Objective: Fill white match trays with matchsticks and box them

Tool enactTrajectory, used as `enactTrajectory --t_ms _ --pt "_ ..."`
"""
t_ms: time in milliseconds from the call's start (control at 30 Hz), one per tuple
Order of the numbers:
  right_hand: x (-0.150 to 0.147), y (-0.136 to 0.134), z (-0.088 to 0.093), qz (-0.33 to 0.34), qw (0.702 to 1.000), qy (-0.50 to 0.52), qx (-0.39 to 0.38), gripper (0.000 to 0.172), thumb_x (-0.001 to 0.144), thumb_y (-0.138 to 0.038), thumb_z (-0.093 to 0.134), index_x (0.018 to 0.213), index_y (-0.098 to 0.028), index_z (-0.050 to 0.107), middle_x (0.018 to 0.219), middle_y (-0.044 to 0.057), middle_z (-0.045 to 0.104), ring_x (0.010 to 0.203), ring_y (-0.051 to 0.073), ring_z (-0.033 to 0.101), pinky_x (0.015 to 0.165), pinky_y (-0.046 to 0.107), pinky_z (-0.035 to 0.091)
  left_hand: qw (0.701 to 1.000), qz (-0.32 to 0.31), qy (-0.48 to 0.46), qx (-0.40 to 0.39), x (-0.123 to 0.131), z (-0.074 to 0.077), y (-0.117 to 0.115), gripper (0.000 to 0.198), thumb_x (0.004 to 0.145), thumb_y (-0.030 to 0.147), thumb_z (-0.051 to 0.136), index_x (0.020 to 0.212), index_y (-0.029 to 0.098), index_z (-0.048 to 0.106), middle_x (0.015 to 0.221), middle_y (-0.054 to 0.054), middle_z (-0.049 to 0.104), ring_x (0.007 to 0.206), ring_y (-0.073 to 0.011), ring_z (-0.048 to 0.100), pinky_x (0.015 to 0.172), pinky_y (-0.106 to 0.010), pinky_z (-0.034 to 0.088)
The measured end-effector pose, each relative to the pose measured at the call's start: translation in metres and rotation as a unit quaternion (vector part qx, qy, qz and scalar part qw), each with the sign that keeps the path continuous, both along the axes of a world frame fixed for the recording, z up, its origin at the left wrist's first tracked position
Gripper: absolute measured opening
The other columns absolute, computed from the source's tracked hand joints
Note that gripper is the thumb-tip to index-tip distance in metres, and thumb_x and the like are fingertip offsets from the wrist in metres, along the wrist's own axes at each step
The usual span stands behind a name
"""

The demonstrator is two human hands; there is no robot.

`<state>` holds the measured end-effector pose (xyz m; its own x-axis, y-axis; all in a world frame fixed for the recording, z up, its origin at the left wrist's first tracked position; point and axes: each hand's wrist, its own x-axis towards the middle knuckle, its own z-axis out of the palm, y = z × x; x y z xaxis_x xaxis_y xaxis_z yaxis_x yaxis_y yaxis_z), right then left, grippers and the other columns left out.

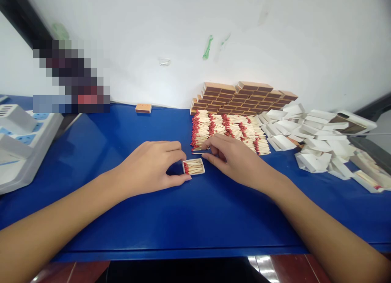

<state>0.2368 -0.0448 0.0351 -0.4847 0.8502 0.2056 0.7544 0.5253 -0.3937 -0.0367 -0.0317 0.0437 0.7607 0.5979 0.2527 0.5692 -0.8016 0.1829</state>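
A small white matchbox tray (194, 166) with red-tipped matches in it lies on the blue table. My left hand (154, 164) grips its left end between thumb and fingers. Just right of the tray, my right hand (233, 158) is at the front edge of a wide heap of matches (226, 126), its thumb and fingertips close together near a single match (198, 153). Whether the fingers pinch a match is too small to tell.
Closed matchboxes (241, 99) are stacked against the white wall behind the heap. One matchbox (143, 108) lies apart at the back. White empty trays (317, 140) pile up at the right. A grey-white device (33, 152) stands at the left.
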Motion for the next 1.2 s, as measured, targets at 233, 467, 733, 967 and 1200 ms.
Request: enactTrajectory --t_ms 233,467,733,967,1200 --pt "0.002 0.009 -0.008 0.004 1.0 -0.005 -0.002 0.004 0.107 -0.023 0.063 0.106 -0.022 0.067 0.092 0.004 0.064 0.085 0.021 0.059 0.072 0.032 0.041 1.0 -0.003 0.006 0.006 0.0 -0.001 0.0 0.026 0.098 0.044 0.079 0.105 0.019 0.079 0.094 0.0 0.072 0.08 -0.0159 0.069 0.068 -0.03 0.046" --pt "0.0 0.011 -0.009 -0.004 1.0 0.004 -0.019 0.009 0.107 -0.024 0.063 0.1 -0.022 0.068 0.085 0.003 0.062 0.079 0.02 0.056 0.07 0.032 0.04 1.0 -0.004 0.009 0.013 0.0 -0.003 0.0 0.029 0.099 0.046 0.078 0.107 0.019 0.08 0.094 -0.001 0.072 0.08 -0.0166 0.068 0.068 -0.03 0.044" --pt "0.003 0.01 -0.007 0.01 1.0 0.006 -0.007 0.012 0.108 -0.021 0.062 0.096 -0.021 0.062 0.091 0.003 0.064 0.079 0.018 0.057 0.069 0.031 0.04 1.0 -0.001 0.011 0.005 0.0 -0.002 -0.001 0.028 0.099 0.045 0.078 0.106 0.018 0.08 0.094 0.0 0.072 0.081 -0.0165 0.069 0.069 -0.031 0.045" --pt "-0.005 -0.006 0.005 0.046 0.999 0.019 -0.006 0.009 0.109 -0.024 0.062 0.101 -0.022 0.064 0.094 0.003 0.066 0.079 0.018 0.06 0.069 0.03 0.042 1.0 0.004 -0.003 0.009 0.0 -0.003 0.0 0.026 0.098 0.044 0.079 0.104 0.019 0.08 0.095 0.0 0.073 0.081 -0.0165 0.07 0.069 -0.031 0.046" --pt "-0.012 -0.012 -0.001 0.055 0.998 0.011 -0.017 0.007 0.109 -0.023 0.061 0.104 -0.021 0.066 0.096 0.004 0.067 0.079 0.018 0.061 0.068 0.031 0.042 1.0 0.002 -0.008 0.005 0.001 -0.003 0.001 0.024 0.098 0.043 0.079 0.103 0.019 0.079 0.094 0.0 0.073 0.08 -0.0162 0.069 0.069 -0.031 0.047"
